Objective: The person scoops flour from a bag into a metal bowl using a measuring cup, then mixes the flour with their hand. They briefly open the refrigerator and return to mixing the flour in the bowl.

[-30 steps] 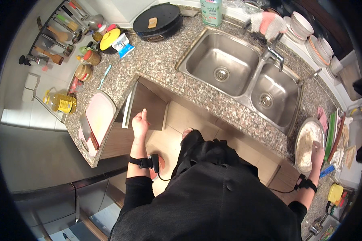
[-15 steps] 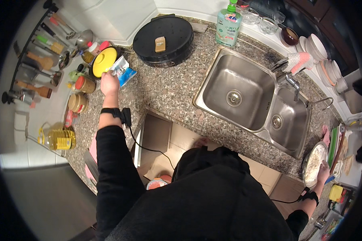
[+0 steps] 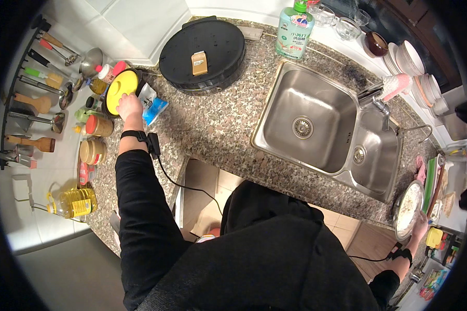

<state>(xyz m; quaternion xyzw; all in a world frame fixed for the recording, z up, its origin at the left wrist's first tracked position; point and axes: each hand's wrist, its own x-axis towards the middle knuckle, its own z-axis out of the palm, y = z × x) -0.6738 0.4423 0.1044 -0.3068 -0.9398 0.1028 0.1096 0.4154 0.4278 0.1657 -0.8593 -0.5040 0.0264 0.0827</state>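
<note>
My left hand [image 3: 129, 106] is over the near edge of a round yellow lid [image 3: 123, 88] in a dark-rimmed pot or pan [image 3: 109, 107]. Its fingers are bent and bunched together; whether they grip the lid cannot be told. Right beside that hand, a blue and white bag [image 3: 153, 107] leans on the counter. Far to the right, my right hand [image 3: 420, 226] is closed on the near rim of a metal bowl [image 3: 398, 213] with white, flour-like powder [image 3: 411, 203] in it.
A black round electric griddle [image 3: 202, 46] with a small tan packet [image 3: 199, 63] on top stands at the back. A steel double sink [image 3: 308, 111] and a green soap bottle [image 3: 294, 33] are to its right. Jars [image 3: 98, 125], an oil jug [image 3: 75, 202] and hanging utensils line the left.
My left hand has moved from the bag to the yellow lid. The bag stands beside it. My right hand stays at the bowl, and the view has shifted slightly.
</note>
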